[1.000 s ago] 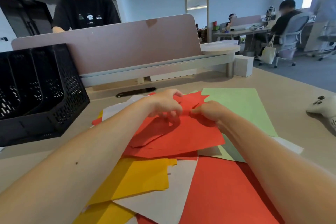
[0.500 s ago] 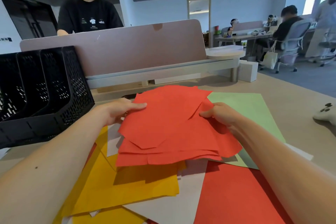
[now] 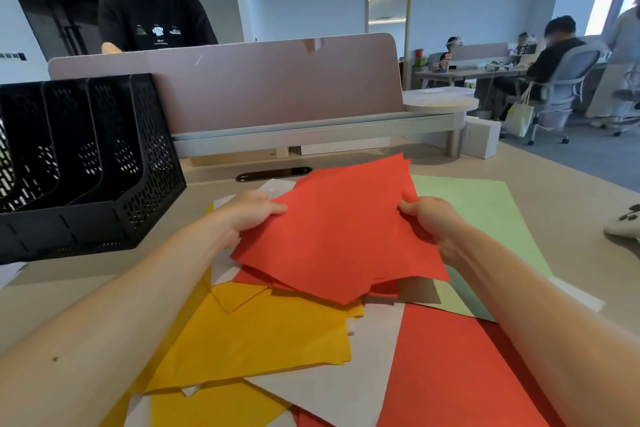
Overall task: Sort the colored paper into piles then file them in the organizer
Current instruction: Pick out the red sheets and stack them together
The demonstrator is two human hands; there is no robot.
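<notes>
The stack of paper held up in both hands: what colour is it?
Red. The stack, gripped by left hand and right hand, shows best in the head view.

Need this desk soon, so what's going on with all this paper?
A person is sorting coloured paper. The left hand and right hand each grip one side of a bundle of red sheets, held above the mixed heap. Yellow sheets, white sheets and a green sheet lie unsorted on the desk. No paper shows in the black organizer at the left.
</notes>
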